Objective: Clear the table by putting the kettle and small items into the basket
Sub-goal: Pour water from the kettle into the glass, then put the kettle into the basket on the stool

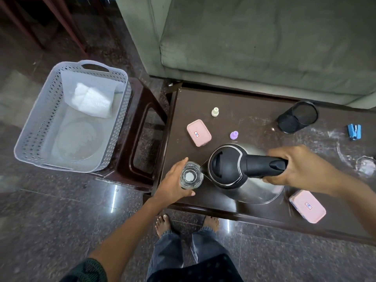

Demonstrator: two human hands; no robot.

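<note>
Gripping kettle (240, 176) handle, right hand (295, 165); left hand (175, 180) holding glass (191, 178).

We see a shiny steel kettle (225, 165) with a black lid and handle. It stands on the dark surface (234, 102), and our right hand (301, 165) holds its handle. Just left of it our left hand (173, 184) holds a clear glass (191, 178). Two pink boxes (199, 135) (307, 209), a cream cap (215, 112), a purple cap (234, 135), a black mesh cup (297, 117) on its side and a blue clip (354, 131) lie around. The grey basket (26, 143) sits far left.
</note>
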